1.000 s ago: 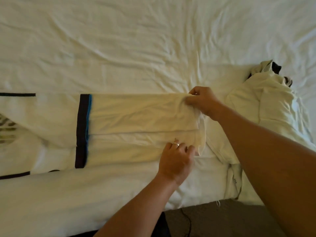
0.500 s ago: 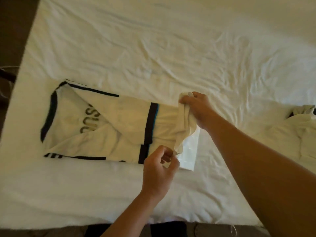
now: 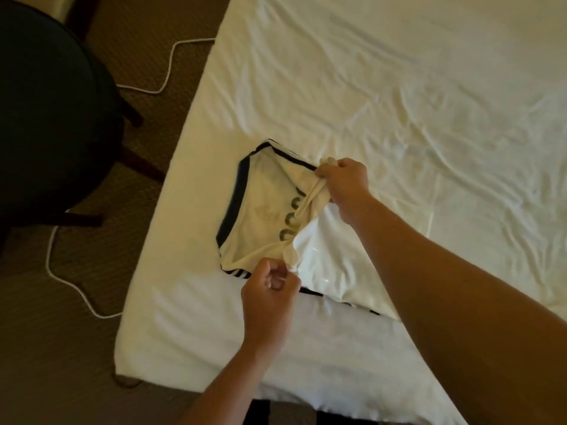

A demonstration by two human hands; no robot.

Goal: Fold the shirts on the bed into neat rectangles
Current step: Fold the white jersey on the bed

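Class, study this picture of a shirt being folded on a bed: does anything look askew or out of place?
Yes. The shirt lies at a slant to the bed edge, its folded hem bunched where the right hand and left hand pinch it. A white cable trails loose across the carpet.

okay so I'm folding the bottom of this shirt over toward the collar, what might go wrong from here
1. The right hand and left hand pinch only the hem corners, so the edge between them sags and may land crooked on the shirt.
2. The fabric is bunched in the right grip, so a crease may get folded in.
3. The shirt lies near the bed corner; a strong pull could drag it toward the edge.
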